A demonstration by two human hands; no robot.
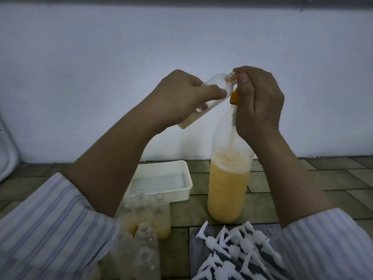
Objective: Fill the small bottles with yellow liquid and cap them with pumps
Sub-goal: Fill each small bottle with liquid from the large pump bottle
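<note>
The left hand point(181, 98) grips a small bottle point(203, 102), tilted, a little yellow liquid at its base. The right hand point(260, 102) pinches its neck above the big bottle point(228, 184), half full. Near left stand more bottles point(153, 217); near right lie pumps point(238, 251). A tray point(161, 178) sits behind.

Clear glossy plastic bottles point(161, 215); matt white plastic tray point(182, 188).

big bottle's point(229, 178) neck hidden, pumps point(238, 253) cropped
</note>
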